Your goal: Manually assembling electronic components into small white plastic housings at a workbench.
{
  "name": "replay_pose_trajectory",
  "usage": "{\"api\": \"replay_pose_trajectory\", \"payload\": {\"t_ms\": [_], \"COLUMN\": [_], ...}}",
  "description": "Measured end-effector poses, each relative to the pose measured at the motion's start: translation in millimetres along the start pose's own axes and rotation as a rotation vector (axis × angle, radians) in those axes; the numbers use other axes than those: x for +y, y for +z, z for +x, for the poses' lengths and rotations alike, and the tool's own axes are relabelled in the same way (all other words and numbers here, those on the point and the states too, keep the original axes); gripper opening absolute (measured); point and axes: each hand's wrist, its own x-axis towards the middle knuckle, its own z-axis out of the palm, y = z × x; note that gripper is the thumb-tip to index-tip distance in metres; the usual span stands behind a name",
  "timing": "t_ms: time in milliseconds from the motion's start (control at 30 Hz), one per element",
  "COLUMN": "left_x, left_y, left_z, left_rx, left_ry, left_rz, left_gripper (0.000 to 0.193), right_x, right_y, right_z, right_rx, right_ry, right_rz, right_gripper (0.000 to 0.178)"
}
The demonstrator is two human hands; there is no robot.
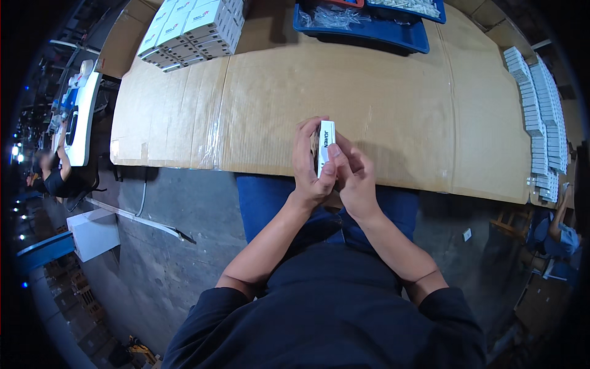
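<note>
A small white box (327,131) with dark print stands on its narrow side between my two hands, just above the near edge of the cardboard-covered table (276,117). My left hand (306,161) wraps its left side, with the thumb near the lower end. From the right, my right hand (356,178) closes on the same box, its thumb pressed against the top face. The lower end of the box is partly hidden by my thumbs.
Stacked white boxes (195,27) stand at the back left. Blue trays (393,38) at the back hold clear plastic bags and small pale parts. Long rows of white boxes (536,117) line the right edge. Other people (56,178) sit at far left and far right.
</note>
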Motion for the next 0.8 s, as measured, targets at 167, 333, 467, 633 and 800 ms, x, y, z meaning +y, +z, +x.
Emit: {"api": "replay_pose_trajectory", "payload": {"t_ms": [167, 333, 467, 633, 800], "left_x": [3.0, 3.0, 2.2, 7.2, -3.9], "left_y": [-0.3, 1.4, 1.4, -1.6, -7.5], "left_z": [-0.1, -1.6, -3.9, -0.3, 2.8], "left_rx": [0.005, 0.012, 0.019, -0.015, -0.176], "left_ry": [-0.035, -0.059, -0.077, -0.09, -0.006], "left_rz": [0.006, -0.011, -0.066, -0.041, 0.112], "left_gripper": [0.074, 0.074, 0.076, 0.08, 0.103], "right_x": [0.5, 0.0, -3.0, -3.5, -26.3], "right_y": [-8.7, -5.0, -0.9, -4.9, -13.5], "right_z": [-5.4, -6.4, -8.5, -6.2, 7.6], "right_rx": [-0.008, 0.009, 0.025, 0.01, -0.075], "right_ry": [-0.046, -0.069, -0.092, -0.02, 0.147], "right_rz": [-0.263, -0.275, -0.281, -0.296, -0.185], "right_gripper": [0.047, 0.048, 0.048, 0.049, 0.055]}}
